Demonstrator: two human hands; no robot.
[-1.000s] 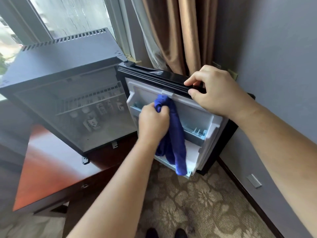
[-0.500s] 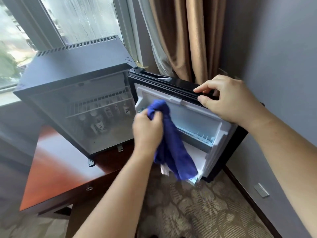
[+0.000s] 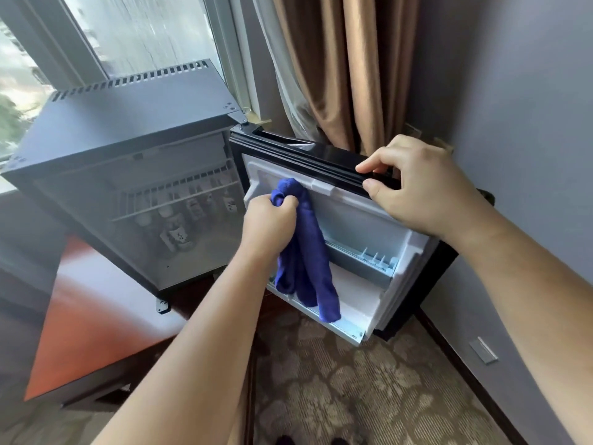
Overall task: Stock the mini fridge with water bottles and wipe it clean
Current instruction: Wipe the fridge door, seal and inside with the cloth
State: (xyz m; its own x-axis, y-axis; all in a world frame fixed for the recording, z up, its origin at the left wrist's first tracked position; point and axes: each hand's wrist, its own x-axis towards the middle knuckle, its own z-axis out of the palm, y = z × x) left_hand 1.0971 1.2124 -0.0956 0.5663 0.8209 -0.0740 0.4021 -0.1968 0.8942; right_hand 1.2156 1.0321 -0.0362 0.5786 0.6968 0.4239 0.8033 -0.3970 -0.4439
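Note:
A dark grey mini fridge (image 3: 134, 123) stands on a wooden table with its door (image 3: 359, 220) swung wide open to the right. My left hand (image 3: 268, 224) grips a bunched blue cloth (image 3: 305, 258) against the upper left of the door's white inner lining; the cloth's tail hangs down over the lower door shelf. My right hand (image 3: 420, 191) holds the door's black top edge, fingers curled over it. Water bottles (image 3: 178, 226) show blurrily under a wire rack inside the fridge.
The red-brown wooden table (image 3: 96, 322) carries the fridge at the left. A window (image 3: 138, 36) is behind it, brown curtains (image 3: 349, 69) hang behind the door, and a grey wall (image 3: 513, 123) runs close on the right. Patterned carpet (image 3: 369, 390) covers the floor.
My left hand has carried the blue cloth up and leftward along the door's inner lining. My right hand stays on the door's top edge. The camera view has shifted.

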